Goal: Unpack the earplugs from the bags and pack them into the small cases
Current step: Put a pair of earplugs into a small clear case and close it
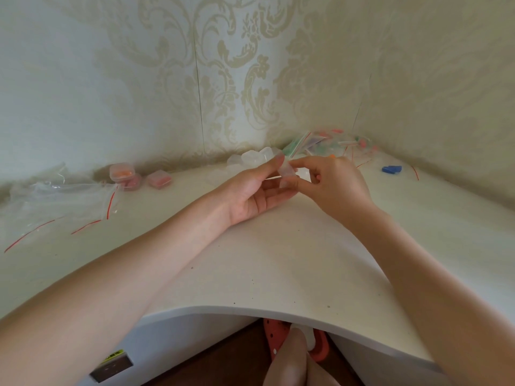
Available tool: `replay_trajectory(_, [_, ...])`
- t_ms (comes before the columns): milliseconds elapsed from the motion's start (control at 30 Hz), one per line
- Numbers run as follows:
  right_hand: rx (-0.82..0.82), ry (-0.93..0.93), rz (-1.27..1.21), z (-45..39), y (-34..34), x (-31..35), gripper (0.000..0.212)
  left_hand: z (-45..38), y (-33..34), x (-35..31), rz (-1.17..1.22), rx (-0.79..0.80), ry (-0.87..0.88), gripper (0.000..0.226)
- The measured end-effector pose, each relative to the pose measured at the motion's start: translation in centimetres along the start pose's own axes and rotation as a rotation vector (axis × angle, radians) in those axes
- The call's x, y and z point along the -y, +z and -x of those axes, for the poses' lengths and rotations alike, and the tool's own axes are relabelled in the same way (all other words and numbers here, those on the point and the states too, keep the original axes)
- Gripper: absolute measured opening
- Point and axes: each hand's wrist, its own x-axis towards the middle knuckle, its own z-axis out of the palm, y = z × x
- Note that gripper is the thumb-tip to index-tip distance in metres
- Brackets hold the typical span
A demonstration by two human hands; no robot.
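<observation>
My left hand [257, 193] and my right hand [331, 185] meet above the middle of the white table, both pinching one small clear plastic case [287, 174]. Whether the case holds anything I cannot tell. Behind the hands lies a heap of empty clear cases [255, 157]. Bags of coloured earplugs [328, 142] are piled in the back right corner. Two blue earplugs [391, 169] lie loose on the table to the right. At the back left stand three filled cases [133, 175] with orange and pink earplugs inside.
Empty clear zip bags with red strips [64, 201] are spread over the left of the table [278, 263]. Patterned walls close off the back and the right. The table's front edge curves inward, and my foot in a red sandal [295, 346] shows below it.
</observation>
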Motion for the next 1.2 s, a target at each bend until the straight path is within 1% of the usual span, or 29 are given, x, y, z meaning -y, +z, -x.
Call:
replay_trajectory(100, [0.007,-0.044,0.018,0.0,0.2,0.1,0.030,0.0,-0.1,-0.2,0.005,-0.021,-0.001,0.035])
replay_trajectory(200, [0.044,-0.074,-0.068,0.0,0.4,0.2,0.032,0.0,-0.2,-0.3,0.021,-0.024,0.009,0.030])
replay_trajectory(267, [0.059,-0.057,-0.114,-0.1,0.4,0.1,0.031,0.0,-0.2,-0.4,0.032,-0.015,0.015,0.029])
replay_trajectory(400, [0.049,-0.034,-0.129,0.0,0.5,0.1,0.032,0.1,-0.2,-0.5,0.050,0.001,0.006,0.031])
replay_trajectory(500, [0.055,0.001,-0.202,0.0,0.6,0.3,0.036,0.0,-0.2,-0.4,-0.003,0.002,0.003,0.032])
replay_trajectory(567, [0.077,0.013,-0.268,0.0,0.4,0.5,0.031,0.0,-0.1,-0.2,-0.060,-0.001,0.016,0.026])
replay_trajectory(633, [0.095,0.034,-0.327,-0.1,0.3,0.6,0.021,-0.1,-0.1,-0.2,-0.063,-0.003,0.021,0.021])
replay_trajectory(733, [0.077,0.058,-0.400,-0.1,0.4,0.6,0.014,-0.1,-0.2,-0.3,-0.076,0.018,0.042,0.032])
replay_trajectory(800, [0.057,0.045,-0.420,0.0,0.8,0.8,0.017,-0.1,-0.3,-0.5,-0.132,0.037,0.075,0.041])
replay_trajectory(867, [0.051,0.029,-0.419,0.1,1.0,0.9,0.021,-0.1,-0.4,-0.6,-0.159,0.031,0.085,0.042])
replay_trajectory(1000, [0.079,0.074,-0.456,0.0,1.0,0.7,0.023,-0.2,-0.8,-0.4,-0.181,0.036,0.090,0.026])
replay_trajectory(1100, [0.056,0.150,-0.463,0.0,0.9,0.4,0.029,-0.3,-1.0,-0.5,-0.114,0.034,0.116,0.017])
replay_trajectory(1200, [0.043,0.165,-0.448,-0.1,0.9,0.0,0.028,-0.1,-1.2,-0.6,-0.052,0.049,0.105,0.015])
